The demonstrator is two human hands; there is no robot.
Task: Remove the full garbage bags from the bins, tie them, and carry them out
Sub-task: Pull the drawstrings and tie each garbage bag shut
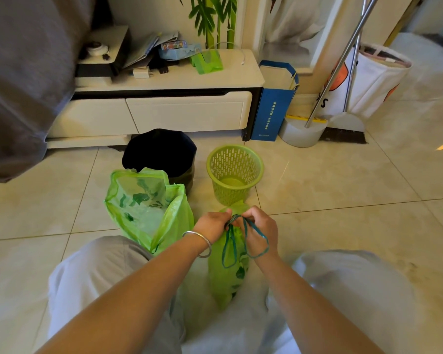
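Head view: The green garbage bag (226, 274) stands on the floor just in front of the green basket bin (234, 172). Left hand (211, 224) and right hand (260, 232) both pinch the teal drawstring (256, 232) at the bag's gathered neck. A second, open bag (149, 210) stands left of the basket.

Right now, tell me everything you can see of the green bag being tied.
The green bag is thin, translucent plastic with dark green printing. It stands upright on the floor between the person's knees, its neck gathered shut. Dark teal drawstring loops hang from the top. The left hand and right hand both pinch the drawstrings at the neck.
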